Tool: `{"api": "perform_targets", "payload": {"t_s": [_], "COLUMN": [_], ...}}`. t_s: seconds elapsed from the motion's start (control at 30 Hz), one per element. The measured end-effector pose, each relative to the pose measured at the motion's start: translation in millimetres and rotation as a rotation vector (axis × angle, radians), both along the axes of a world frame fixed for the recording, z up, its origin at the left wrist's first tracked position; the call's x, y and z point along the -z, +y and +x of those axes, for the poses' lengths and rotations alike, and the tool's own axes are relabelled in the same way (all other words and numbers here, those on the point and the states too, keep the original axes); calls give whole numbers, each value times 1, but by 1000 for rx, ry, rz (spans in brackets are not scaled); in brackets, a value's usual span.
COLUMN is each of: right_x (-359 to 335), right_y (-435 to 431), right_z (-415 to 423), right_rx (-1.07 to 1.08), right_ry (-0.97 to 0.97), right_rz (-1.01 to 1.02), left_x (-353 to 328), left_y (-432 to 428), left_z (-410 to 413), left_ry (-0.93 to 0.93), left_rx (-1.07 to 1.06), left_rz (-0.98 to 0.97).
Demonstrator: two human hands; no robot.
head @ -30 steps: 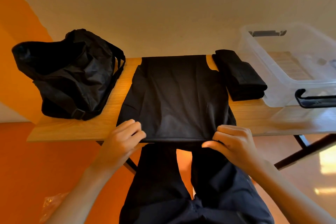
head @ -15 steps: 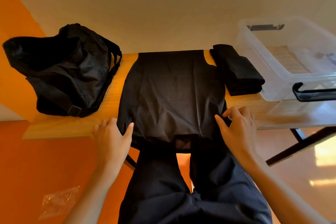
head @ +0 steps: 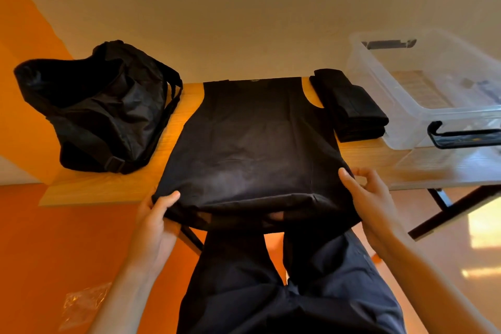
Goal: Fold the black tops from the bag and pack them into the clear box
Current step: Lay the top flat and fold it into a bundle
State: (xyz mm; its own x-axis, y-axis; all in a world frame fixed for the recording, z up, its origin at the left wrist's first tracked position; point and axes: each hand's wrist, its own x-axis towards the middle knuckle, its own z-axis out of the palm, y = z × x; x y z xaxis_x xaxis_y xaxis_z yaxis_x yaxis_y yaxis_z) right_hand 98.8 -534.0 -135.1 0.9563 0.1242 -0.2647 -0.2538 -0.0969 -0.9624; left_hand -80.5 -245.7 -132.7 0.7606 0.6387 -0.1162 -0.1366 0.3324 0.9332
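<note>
Across the table (head: pixel 379 167) — black top (head: pixel 254 144), sleeveless, mostly flat, faintly creased.

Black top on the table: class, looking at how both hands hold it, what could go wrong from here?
1. The black top hangs its hem over the near edge of the table, held only at the corners by the left hand and right hand; a loose grip might let it slide off.
2. The folded stack lies close beside it; swinging that side over could knock the stack askew.
</note>
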Motion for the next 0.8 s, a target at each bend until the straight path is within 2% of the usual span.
{"api": "perform_targets", "payload": {"t_s": [0.07,0.13,0.17,0.23,0.27,0.33,0.47,0.53,0.6,0.67,0.73,0.8], "right_x": [-6,-14,-15,-21,-25,-24,-23,-24,-22,-19,-16,-13], "right_y": [-5,-12,-17,-23,-24,-27,-29,-36,-43,-48,-50,-47], "right_z": [-2,-3,-2,0,-1,0,-9,-11,-14,-17,-20,-27], "right_rx": [-81,-171,-217,-325,-357,-334,-197,-298,-462,-524,-485,-348], "right_ry": [143,234,241,192,160,100,199,232,241,247,231,233], "right_rz": [119,158,115,-73,-164,-200,50,-42,-236,-355,-330,-221], "left_x": [4,7,8,8,5,1,-6,-7,1,8,10,14], "left_y": [5,15,20,28,28,26,25,29,31,28,20,12], "left_z": [-6,-13,-16,-20,-20,-21,-31,-35,-41,-44,-39,-36], "left_ry": [86,212,299,375,378,418,526,591,649,710,700,591], "left_rx": [24,77,123,186,198,259,463,501,442,402,356,181], "left_rz": [136,374,506,583,540,410,300,248,202,184,131,-9]}}
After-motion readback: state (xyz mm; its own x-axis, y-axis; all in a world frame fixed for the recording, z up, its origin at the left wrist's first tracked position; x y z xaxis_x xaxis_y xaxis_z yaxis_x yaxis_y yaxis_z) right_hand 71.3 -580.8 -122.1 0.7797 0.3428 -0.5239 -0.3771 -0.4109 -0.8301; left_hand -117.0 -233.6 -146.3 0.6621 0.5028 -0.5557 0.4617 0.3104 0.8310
